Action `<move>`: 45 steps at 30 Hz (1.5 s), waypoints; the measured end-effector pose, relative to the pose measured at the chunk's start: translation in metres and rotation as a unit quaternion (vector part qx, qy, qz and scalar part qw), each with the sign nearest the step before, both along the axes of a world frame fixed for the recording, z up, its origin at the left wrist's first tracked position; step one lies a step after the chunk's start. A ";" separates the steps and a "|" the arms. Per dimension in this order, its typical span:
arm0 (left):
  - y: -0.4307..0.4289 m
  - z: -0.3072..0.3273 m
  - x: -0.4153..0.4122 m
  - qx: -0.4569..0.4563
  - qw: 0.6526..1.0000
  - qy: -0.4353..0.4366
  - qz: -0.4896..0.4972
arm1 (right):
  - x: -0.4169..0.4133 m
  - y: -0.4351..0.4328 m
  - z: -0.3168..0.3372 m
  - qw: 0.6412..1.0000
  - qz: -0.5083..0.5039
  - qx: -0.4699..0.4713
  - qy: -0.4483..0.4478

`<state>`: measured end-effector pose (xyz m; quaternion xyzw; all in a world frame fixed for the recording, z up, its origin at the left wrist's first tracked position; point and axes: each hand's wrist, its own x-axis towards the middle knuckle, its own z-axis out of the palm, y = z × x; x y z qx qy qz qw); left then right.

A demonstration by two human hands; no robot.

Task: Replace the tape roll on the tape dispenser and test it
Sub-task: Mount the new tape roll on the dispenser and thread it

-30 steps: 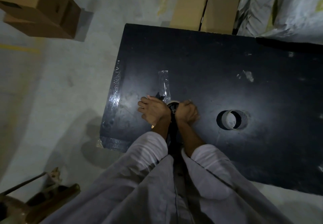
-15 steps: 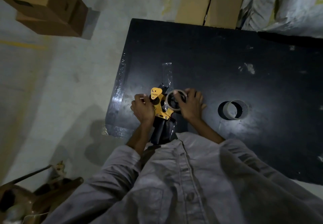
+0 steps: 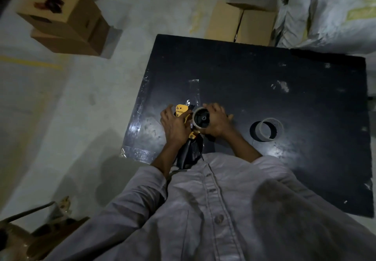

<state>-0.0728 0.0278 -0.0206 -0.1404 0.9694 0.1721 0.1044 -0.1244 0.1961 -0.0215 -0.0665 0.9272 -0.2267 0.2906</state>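
Left hand (image 3: 175, 127) grips tape dispenser (image 3: 181, 110), right hand (image 3: 218, 122) cups its tape roll (image 3: 195, 118)

I see black table (image 3: 264, 73), scuffed. Stacked cardboard boxes (image 3: 61, 22) on concrete floor (image 3: 91, 97) at far left. Cardboard box pair (image 3: 223, 24) just behind table, white sacks (image 3: 325, 10) beside them.
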 end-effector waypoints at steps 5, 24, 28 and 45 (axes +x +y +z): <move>-0.001 0.009 -0.001 -0.010 0.999 -0.039 -0.009 | -0.001 0.005 0.009 0.999 0.049 -0.011 -0.002; -0.001 0.019 0.000 -0.037 0.997 -0.032 -0.064 | 0.005 0.011 0.012 0.997 0.081 0.006 0.003; -0.001 0.017 0.000 -0.034 0.997 -0.041 -0.059 | 0.011 0.000 0.013 0.996 0.082 0.015 -0.007; -0.001 0.006 0.008 0.021 1.000 -0.010 0.003 | 0.059 -0.031 0.014 0.976 0.148 0.098 0.130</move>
